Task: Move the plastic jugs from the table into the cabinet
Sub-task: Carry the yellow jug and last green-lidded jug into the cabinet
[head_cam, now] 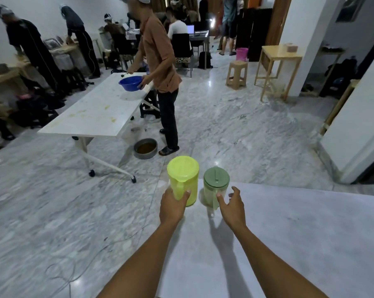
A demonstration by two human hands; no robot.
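Two plastic jugs stand at the far left corner of the white table [289, 233] in front of me. The yellow-green jug [185, 175] with a matching lid is on the left, and my left hand [173, 206] is wrapped around its handle side. The smaller clear jug with a dark green lid [216, 181] stands just right of it, handle toward me. My right hand [232, 206] hovers beside that handle with fingers spread, holding nothing. No cabinet is clearly in view.
A person stands at a long white folding table [91, 117] ahead left, holding a blue bowl [130, 83]. A metal basin [145, 148] sits on the marble floor. A stool [236, 74] and wooden side table [278, 67] stand far right; a white panel [353, 125] is at right.
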